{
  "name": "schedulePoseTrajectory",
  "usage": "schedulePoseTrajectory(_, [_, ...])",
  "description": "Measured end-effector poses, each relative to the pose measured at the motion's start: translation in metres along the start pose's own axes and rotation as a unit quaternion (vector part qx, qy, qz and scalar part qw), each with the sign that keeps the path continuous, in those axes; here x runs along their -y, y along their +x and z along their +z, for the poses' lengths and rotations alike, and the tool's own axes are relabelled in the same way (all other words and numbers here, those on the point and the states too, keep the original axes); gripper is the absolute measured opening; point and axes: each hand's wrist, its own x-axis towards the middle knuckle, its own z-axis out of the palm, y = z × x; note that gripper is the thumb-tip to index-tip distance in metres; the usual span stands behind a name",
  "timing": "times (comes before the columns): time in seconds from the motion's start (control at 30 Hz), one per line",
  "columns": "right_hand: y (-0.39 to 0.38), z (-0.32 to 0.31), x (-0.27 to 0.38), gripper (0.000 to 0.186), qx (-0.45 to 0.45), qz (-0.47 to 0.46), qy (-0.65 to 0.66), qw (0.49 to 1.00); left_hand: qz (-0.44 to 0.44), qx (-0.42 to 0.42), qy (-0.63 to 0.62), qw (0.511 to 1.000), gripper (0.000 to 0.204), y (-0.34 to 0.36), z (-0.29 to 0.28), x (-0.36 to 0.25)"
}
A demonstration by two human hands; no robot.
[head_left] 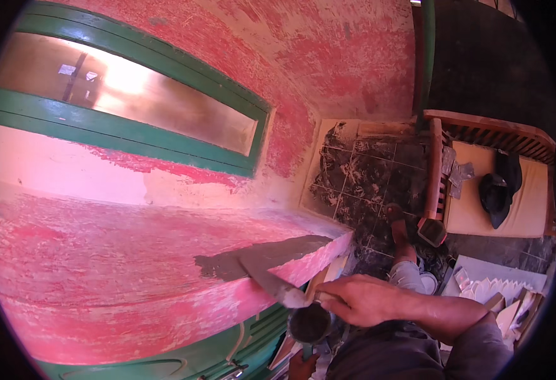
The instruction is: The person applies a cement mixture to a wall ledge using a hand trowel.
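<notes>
My right hand (359, 299) is closed round the handle end of a trowel (274, 283). The trowel's long flat blade reaches left, its tip lying on a wet grey patch of mortar (300, 247) near the corner of the red and pink ledge (119, 253). Just below the trowel is a round dark cup (309, 323) with grey stuff in it. My left hand (303, 366), partly cut off by the lower edge, is closed on the cup's handle.
A green window frame (164, 140) is set in the scraped red wall (354, 57). Beneath the ledge are green panels (192, 360). Splashed dark tiles (366, 174) cover the floor. To the right stand a cushioned wooden bench (474, 212) with dark cloth (496, 196), and stacked pale pieces (480, 285).
</notes>
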Motion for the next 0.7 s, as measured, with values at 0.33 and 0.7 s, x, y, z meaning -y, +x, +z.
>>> schedulePoseTrajectory(0.33, [0.027, -0.023, -0.027, 0.032, -0.033, 0.089, -0.02, 0.995, 0.018, 0.005, -0.073, 0.997, 0.031, 0.026, -0.019, -0.046])
schedulePoseTrajectory(0.7, [0.025, -0.027, 0.042, 0.04, 0.047, -0.019, -0.03, 0.998, 0.15, -0.033, -0.126, 0.98, 0.026, 0.055, -0.047, -0.064])
